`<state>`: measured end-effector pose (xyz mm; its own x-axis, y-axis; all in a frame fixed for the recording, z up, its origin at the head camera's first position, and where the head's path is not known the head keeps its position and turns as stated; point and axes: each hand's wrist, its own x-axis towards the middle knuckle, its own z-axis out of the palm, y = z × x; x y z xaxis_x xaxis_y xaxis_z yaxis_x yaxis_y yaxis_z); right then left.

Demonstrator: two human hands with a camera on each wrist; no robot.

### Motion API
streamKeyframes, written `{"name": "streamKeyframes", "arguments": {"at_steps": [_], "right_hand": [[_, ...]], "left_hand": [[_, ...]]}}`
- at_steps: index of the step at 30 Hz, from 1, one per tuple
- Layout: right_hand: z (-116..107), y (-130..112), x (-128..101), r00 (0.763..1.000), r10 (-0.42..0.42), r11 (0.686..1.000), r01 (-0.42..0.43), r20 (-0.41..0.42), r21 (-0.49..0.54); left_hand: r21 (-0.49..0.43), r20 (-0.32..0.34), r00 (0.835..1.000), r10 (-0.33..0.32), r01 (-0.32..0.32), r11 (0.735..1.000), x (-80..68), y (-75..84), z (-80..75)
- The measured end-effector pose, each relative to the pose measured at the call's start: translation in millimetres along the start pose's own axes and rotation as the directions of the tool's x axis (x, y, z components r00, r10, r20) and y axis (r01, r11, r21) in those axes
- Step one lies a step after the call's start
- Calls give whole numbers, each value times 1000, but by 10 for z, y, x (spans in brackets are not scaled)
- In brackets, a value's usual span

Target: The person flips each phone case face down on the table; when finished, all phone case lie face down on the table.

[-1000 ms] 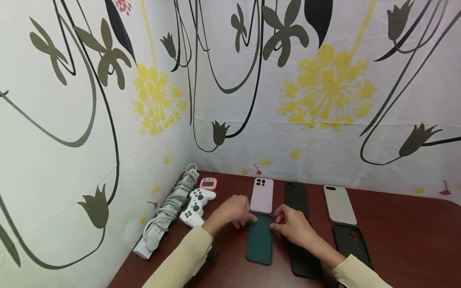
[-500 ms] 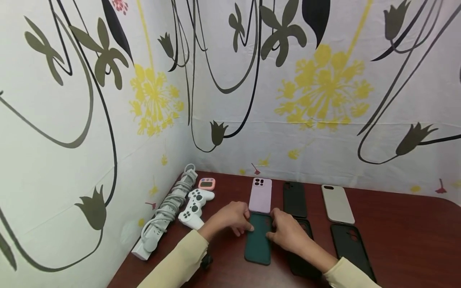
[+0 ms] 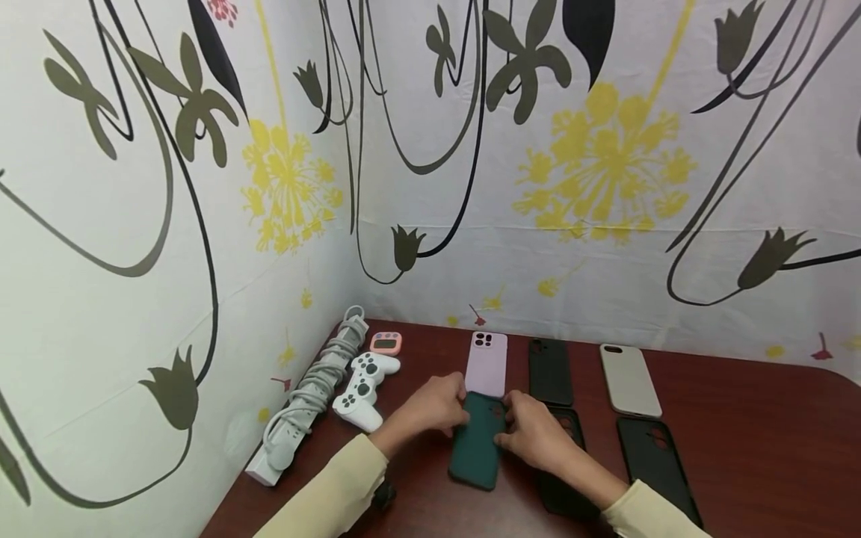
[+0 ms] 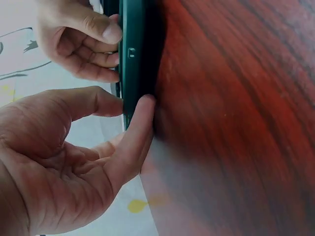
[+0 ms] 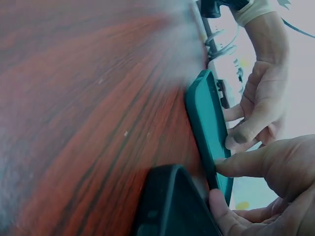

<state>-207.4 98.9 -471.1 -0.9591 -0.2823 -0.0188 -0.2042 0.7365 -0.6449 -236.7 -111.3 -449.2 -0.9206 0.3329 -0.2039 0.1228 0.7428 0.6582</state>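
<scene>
Pinching opposite sides of the green phone case [image 3: 476,448], probably light, flexible and best gripped there, are the left hand [image 3: 436,403] and right hand [image 3: 534,432].

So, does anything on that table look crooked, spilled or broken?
I see nothing spilled or broken. Only the teal phone case sits slightly askew, out of line with the lilac case beyond it. That is hardly odd, since the left hand and right hand are both pinching its edges.
</scene>
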Motion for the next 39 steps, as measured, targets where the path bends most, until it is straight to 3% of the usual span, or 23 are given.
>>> {"name": "streamKeyframes", "arguments": {"at_steps": [4,8,11,15,18,21,25,33,39], "right_hand": [[1,9,1,1000,7,996,-8,12,93],[0,10,-2,999,35,977,-42,36,207],[-5,8,5,991,79,931,-112,109,348],[-26,-2,9,967,131,830,-227,218,509],[-38,-17,4,958,143,789,-262,249,556],[-39,-37,-2,956,156,767,-277,249,579],[-42,-68,-2,953,184,763,-292,239,577],[-67,-107,50,950,216,798,-305,225,520],[-80,-116,78,942,240,786,-331,236,523]], "left_hand": [[-86,25,999,20,-18,996,6,-21,-53],[-222,92,996,5,16,975,15,-71,-100],[-315,132,991,-4,45,948,22,-122,-126],[-387,162,987,2,62,920,27,-161,-155],[-408,170,985,5,66,910,29,-174,-173],[-445,179,984,20,63,894,25,-172,-196],[-485,201,979,45,59,873,12,-148,-229],[-493,197,978,64,42,869,2,-75,-247],[-513,188,979,76,32,858,21,-34,-221]]}}
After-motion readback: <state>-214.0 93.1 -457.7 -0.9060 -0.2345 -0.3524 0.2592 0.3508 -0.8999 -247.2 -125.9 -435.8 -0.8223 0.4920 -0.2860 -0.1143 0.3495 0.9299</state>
